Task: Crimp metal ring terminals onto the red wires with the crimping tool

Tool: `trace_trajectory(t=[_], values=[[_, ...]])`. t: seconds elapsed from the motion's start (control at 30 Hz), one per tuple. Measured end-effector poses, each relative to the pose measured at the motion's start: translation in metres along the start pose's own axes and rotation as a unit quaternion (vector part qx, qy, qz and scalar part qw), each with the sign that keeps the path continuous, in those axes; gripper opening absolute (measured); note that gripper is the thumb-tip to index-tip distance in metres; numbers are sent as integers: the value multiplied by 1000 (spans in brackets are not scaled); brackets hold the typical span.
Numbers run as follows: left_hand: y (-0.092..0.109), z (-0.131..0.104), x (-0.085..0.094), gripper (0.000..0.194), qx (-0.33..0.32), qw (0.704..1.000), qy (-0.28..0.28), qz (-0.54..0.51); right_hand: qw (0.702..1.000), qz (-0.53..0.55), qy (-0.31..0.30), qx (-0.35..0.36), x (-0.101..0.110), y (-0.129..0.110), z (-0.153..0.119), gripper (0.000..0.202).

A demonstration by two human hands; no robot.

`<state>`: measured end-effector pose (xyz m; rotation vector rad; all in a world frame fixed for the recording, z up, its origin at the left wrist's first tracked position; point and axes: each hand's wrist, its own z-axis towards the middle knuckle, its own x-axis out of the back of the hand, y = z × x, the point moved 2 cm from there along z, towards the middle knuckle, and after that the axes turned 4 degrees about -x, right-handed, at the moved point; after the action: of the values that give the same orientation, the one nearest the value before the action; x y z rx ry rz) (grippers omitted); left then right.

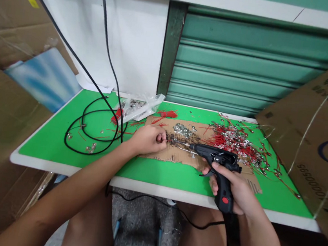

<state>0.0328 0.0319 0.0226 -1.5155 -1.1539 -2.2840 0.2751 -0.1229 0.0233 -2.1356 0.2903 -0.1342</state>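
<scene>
The right hand (240, 185) grips a black soldering gun (208, 151) at four o'clock on the cardboard sheet (157, 154), its tip pointing to nine — toward the left hand (151, 139), its fingers pinched on a thin red wire (169, 140). Silver parts (182, 130) lie at the sheet's twelve; red-wired pieces (229, 141) heap at three on the green worktop (158, 174).
</scene>
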Motion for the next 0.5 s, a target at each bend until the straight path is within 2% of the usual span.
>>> trace_trajectory(t=[0.23, 0.33, 0.5], values=[[-1, -1, -1, 6, 2, 1000, 13, 0, 1000, 3, -6, -10, -1, -3, -1, 49], [-2, 0, -1, 7, 9, 1000, 6, -2, 1000, 3, -19, -8, -2, -5, -2, 50], [-3, 1, -1, 8, 17, 1000, -4, -11, 1000, 8, -5, -27, -2, -4, -1, 48]])
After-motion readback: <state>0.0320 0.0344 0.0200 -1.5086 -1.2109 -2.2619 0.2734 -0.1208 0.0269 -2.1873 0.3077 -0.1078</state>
